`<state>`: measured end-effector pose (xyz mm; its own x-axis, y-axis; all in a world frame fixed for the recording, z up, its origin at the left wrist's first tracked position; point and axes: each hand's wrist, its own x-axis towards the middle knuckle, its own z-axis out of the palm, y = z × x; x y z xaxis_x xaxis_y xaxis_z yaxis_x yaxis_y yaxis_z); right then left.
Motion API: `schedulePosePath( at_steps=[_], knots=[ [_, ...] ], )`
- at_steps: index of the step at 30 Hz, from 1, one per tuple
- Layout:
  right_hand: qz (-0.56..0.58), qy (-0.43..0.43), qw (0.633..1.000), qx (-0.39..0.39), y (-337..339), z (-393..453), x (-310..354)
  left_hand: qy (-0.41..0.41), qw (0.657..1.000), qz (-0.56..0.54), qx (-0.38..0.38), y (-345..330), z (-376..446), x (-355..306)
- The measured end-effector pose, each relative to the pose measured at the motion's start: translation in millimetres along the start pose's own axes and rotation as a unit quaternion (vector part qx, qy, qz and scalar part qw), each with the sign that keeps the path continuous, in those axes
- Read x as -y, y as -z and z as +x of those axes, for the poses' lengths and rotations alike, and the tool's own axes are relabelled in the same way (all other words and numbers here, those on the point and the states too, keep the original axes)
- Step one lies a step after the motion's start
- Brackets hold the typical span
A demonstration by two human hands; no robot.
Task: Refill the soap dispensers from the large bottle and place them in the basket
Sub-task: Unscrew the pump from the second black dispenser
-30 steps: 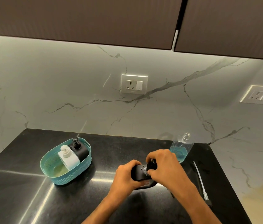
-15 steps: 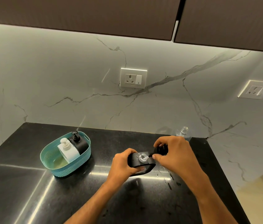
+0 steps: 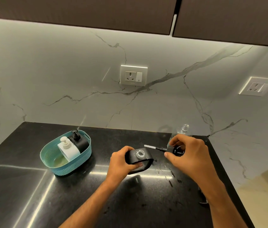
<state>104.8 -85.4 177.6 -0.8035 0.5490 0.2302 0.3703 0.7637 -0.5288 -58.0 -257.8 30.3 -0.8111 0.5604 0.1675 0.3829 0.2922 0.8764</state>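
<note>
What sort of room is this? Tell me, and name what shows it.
Probably a kitchen: a black stone counter in a corner, dark wall cabinets above, and a marble backsplash with sockets.

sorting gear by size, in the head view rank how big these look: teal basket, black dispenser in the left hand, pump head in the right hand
1. teal basket
2. black dispenser, partly covered by the left hand
3. pump head, mostly hidden in the right hand

Glossy black stone countertop (image 3: 64,195); woven-textured plastic basket (image 3: 74,167).
</note>
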Motion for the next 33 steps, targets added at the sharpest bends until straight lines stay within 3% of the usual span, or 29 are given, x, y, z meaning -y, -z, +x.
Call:
schedulePosePath(
  at_steps=[11, 19, 33],
  knots=[
    [0.006, -0.072, 0.995, -0.073, -101, -20, -69, -0.008, 1.000, -0.011, 0.006, 7, -3, 4],
    [0.012, -0.130, 0.990, -0.042, -181, -60, -106, -0.012, 1.000, -0.020, 0.020, 7, -5, 5],
    [0.017, -0.155, 0.988, 0.011, -203, -70, -125, -0.017, 0.999, -0.005, 0.037, 5, -6, 6]
  ],
)
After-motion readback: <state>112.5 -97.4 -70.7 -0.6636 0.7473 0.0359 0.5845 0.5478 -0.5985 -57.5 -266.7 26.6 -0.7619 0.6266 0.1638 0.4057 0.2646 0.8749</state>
